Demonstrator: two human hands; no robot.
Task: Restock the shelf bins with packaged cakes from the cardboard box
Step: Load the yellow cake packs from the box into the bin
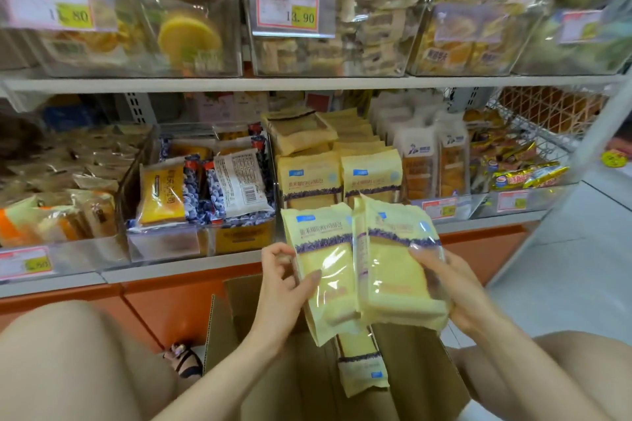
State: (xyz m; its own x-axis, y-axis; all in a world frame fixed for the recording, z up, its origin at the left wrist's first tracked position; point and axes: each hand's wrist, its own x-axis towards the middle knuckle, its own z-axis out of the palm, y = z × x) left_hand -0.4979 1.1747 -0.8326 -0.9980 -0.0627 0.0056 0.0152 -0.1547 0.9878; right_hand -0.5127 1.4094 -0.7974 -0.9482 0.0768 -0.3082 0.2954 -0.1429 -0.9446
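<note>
Plainly, in the head view both hands work at about five o'clock of the frame. The left hand [285, 284] grips the nine o'clock edge of one yellow cake pack [325, 260], with the thumb laid across its clear window. The right hand [458, 287] clasps a second yellow pack [393, 270] from the three o'clock side, thumb on the front and fingers behind.

The two packs overlap a little and stand upright with their labels toward the person. My guess is that they are being squared together so they go in as one, facing the same way as the stock. They hang above the open cardboard box [236, 311] at six o'clock, where at least one more pack of the kind [362, 366] lies.

The matching bin [278, 202] is on the lower shelf, at twelve o'clock from the held packs. It holds rows of the same yellow cakes [309, 178] right up to its front, so room looks tight. The new ones will likely have to go on top or behind.

At nine o'clock of that bin sit blueberry-printed cakes [191, 188]. At three o'clock are white-topped packs [434, 161], then a wire basket [533, 113]. The upper shelf edge [205, 84] overhangs, which probably limits how high the packs can be lifted in.
</note>
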